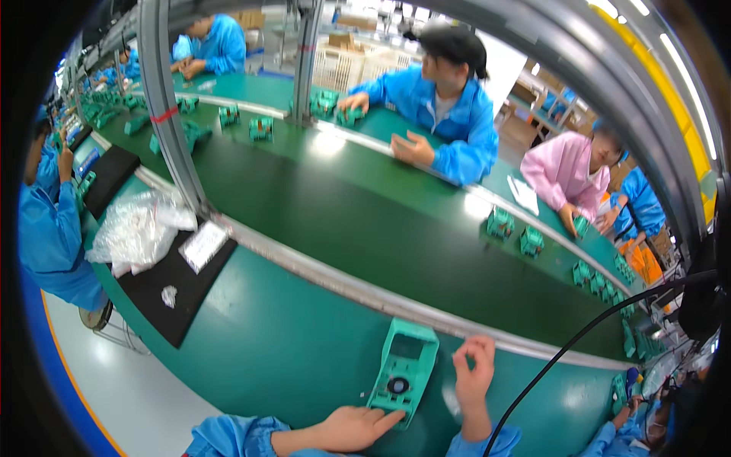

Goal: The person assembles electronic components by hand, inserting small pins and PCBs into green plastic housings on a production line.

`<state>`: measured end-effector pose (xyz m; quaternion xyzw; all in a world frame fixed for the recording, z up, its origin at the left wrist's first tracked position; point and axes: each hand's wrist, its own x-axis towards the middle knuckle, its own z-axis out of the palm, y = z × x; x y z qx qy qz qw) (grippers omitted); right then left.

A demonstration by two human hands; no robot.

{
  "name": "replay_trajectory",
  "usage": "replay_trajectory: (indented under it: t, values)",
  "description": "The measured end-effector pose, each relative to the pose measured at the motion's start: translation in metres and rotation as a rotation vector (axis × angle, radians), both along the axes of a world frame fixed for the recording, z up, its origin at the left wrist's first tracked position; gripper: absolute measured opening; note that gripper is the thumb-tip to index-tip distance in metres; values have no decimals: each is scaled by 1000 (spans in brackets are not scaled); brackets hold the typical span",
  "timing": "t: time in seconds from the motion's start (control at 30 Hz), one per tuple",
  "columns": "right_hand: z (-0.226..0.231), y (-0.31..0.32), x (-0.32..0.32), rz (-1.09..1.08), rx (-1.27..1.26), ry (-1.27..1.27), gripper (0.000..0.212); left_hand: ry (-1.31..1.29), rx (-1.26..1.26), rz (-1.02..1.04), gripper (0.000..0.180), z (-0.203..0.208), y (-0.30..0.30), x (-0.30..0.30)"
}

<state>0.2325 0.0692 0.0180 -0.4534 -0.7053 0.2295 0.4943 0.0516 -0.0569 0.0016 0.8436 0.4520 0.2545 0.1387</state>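
A green plastic housing (409, 365) lies on the green bench in front of me, with a rectangular opening at its far end and a round black part (397, 385) set in its nearer half. My left hand (354, 426) grips the near end of the housing, fingers reaching over its edge. Just right of the housing, my right hand (474, 365) is raised with thumb and fingertips brought together. Whatever may be between those fingertips is too small to make out. The right hand does not touch the housing.
A conveyor belt (304, 206) runs beyond my bench's metal rail. Clear plastic bags (141, 228) and a white label sheet (204, 246) lie on a black mat (169, 293) at left. A black cable (579, 335) crosses at right. Co-workers (449, 99) handle green units opposite.
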Motion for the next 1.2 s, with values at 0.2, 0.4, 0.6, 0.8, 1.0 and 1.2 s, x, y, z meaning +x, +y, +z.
replay_trajectory:
  t: [0.2, 0.4, 0.6, 0.8, 1.0, 1.2]
  values:
    - [26, 1, -18, 220, -12, -598, 8, 110, 51, 47, 38, -12, -10, 3]
    - [22, -1, -31, 320, -103, -1002, 7, 67, 91, 30, 31, -17, -14, 8]
    - [27, -1, -41, 333, -150, -1030, 7, 71, 94, 41, 29, -21, -16, 6]
    - [23, 0, -42, 320, -161, -1022, 7, 27, 75, 60, 27, -22, -15, 7]
    - [23, -3, -46, 276, -137, -1066, 9, 14, 77, 69, 22, -26, -16, 10]
    - [22, -2, -45, 302, -98, -1050, 11, 48, 84, 91, 21, -26, -16, 11]
